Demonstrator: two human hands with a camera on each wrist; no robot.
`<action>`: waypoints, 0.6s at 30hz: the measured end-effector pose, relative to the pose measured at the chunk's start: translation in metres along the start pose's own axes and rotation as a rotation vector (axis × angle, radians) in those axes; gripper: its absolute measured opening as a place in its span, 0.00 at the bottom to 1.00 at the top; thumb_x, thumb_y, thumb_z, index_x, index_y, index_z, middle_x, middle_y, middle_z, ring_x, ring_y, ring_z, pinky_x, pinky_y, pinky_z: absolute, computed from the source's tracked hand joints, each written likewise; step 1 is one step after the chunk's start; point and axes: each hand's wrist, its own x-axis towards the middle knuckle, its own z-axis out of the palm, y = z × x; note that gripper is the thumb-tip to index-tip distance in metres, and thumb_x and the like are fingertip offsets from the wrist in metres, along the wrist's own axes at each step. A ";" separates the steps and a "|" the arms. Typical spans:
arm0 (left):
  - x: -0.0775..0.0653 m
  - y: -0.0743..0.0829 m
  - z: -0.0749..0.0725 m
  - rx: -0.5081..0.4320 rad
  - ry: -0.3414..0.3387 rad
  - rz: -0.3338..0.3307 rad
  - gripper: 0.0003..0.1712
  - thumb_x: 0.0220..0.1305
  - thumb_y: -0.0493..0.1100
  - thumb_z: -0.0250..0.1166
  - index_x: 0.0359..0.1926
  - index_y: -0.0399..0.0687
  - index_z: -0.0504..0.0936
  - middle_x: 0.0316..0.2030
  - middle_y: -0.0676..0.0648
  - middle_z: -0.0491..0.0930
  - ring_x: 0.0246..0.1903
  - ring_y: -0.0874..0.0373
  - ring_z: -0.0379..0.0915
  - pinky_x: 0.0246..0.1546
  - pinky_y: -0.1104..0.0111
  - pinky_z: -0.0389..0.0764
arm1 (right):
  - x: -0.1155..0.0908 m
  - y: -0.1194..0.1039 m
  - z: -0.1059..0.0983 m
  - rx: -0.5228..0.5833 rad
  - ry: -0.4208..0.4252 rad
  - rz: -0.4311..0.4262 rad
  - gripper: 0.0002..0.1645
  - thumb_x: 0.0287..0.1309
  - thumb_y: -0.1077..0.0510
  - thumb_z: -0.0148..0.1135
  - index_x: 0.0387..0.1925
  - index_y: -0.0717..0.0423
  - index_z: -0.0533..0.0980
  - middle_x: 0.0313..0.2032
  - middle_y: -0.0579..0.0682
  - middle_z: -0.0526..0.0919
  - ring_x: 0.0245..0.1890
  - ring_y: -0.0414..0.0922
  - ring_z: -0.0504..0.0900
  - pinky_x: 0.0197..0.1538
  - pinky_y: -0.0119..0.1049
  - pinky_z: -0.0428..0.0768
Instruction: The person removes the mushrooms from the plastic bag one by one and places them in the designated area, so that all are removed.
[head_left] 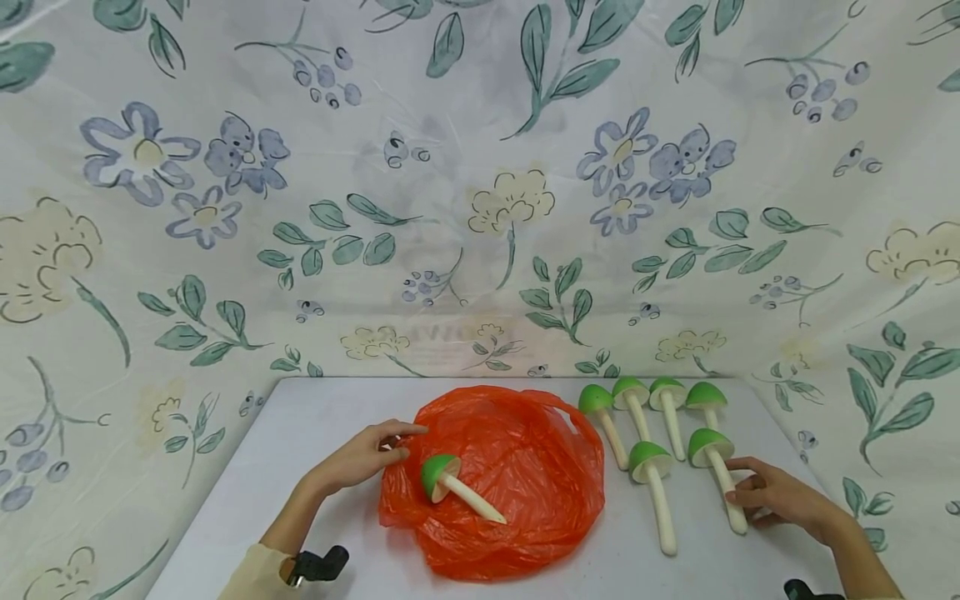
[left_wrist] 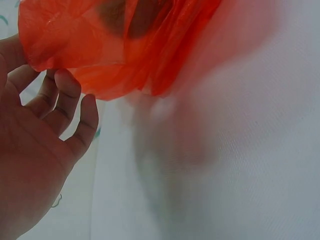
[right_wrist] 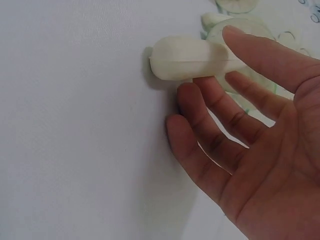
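Note:
My left hand [head_left: 367, 454] grips the left edge of a red plastic bag [head_left: 525, 467], which lies spread and crumpled on the table. In the left wrist view the bag's edge [left_wrist: 75, 45] hangs over the thumb and index fingertips, while the other fingers curl loosely below. A toy mushroom [head_left: 465, 493] with a green cap and cream stem lies on the bag's left part. To the right, my right hand [head_left: 780, 496] pinches the stem of another green-capped mushroom [head_left: 722, 471]. In the right wrist view its rounded stem end [right_wrist: 180, 57] shows between thumb and fingers.
Several more green-capped mushrooms [head_left: 667, 404] lie at the bag's right, most in a back row and one mushroom [head_left: 656, 500] nearer the front. The white table [head_left: 300, 417] meets a floral cloth [head_left: 450, 292] at its back and sides.

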 end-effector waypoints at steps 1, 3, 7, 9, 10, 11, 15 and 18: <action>0.000 0.001 -0.001 -0.004 -0.002 0.003 0.24 0.71 0.39 0.58 0.66 0.44 0.76 0.57 0.41 0.76 0.50 0.49 0.69 0.47 0.61 0.76 | -0.001 -0.001 -0.001 0.002 -0.003 -0.002 0.45 0.68 0.49 0.61 0.72 0.70 0.52 0.45 0.56 0.78 0.40 0.50 0.81 0.44 0.47 0.81; 0.000 0.002 -0.001 -0.012 -0.002 0.006 0.24 0.71 0.40 0.59 0.66 0.44 0.76 0.58 0.41 0.76 0.50 0.49 0.69 0.47 0.61 0.76 | -0.003 -0.002 -0.002 -0.003 -0.004 -0.011 0.45 0.68 0.49 0.61 0.72 0.70 0.52 0.46 0.57 0.78 0.42 0.50 0.81 0.45 0.48 0.81; 0.000 0.001 -0.001 -0.021 0.001 0.003 0.24 0.71 0.40 0.59 0.66 0.45 0.76 0.59 0.40 0.76 0.50 0.49 0.70 0.47 0.62 0.76 | -0.008 -0.006 -0.009 -0.026 0.008 -0.040 0.43 0.68 0.50 0.60 0.71 0.71 0.54 0.48 0.57 0.78 0.45 0.50 0.81 0.47 0.49 0.81; 0.000 0.000 -0.001 -0.018 0.004 0.001 0.23 0.71 0.40 0.59 0.66 0.45 0.76 0.60 0.40 0.75 0.50 0.49 0.70 0.47 0.62 0.76 | -0.011 -0.009 -0.013 -0.038 0.018 -0.054 0.42 0.69 0.51 0.59 0.71 0.71 0.55 0.49 0.58 0.78 0.47 0.51 0.81 0.48 0.50 0.82; 0.000 -0.001 -0.001 -0.014 0.005 0.000 0.23 0.71 0.39 0.59 0.66 0.44 0.76 0.60 0.39 0.75 0.50 0.49 0.70 0.47 0.62 0.76 | -0.012 -0.010 -0.015 -0.041 0.023 -0.062 0.41 0.69 0.51 0.59 0.71 0.71 0.55 0.49 0.58 0.78 0.48 0.51 0.80 0.48 0.50 0.82; 0.000 -0.002 0.000 -0.009 0.008 -0.003 0.23 0.71 0.39 0.58 0.66 0.45 0.76 0.60 0.39 0.75 0.50 0.49 0.70 0.47 0.62 0.76 | -0.013 -0.011 -0.016 -0.042 0.025 -0.071 0.40 0.69 0.51 0.58 0.71 0.71 0.56 0.50 0.58 0.78 0.48 0.51 0.80 0.48 0.50 0.82; 0.001 -0.003 0.000 0.001 0.010 -0.014 0.23 0.71 0.39 0.58 0.66 0.46 0.77 0.60 0.39 0.75 0.51 0.48 0.70 0.48 0.60 0.76 | -0.016 -0.017 -0.019 -0.028 0.011 -0.121 0.39 0.71 0.51 0.56 0.72 0.69 0.55 0.52 0.60 0.76 0.50 0.49 0.79 0.48 0.47 0.82; 0.002 -0.003 0.000 -0.006 0.008 -0.021 0.23 0.71 0.38 0.58 0.66 0.47 0.77 0.61 0.40 0.75 0.51 0.47 0.69 0.48 0.59 0.75 | -0.016 -0.028 -0.016 -0.017 -0.006 -0.159 0.38 0.72 0.51 0.54 0.73 0.67 0.55 0.54 0.62 0.75 0.50 0.49 0.78 0.48 0.46 0.81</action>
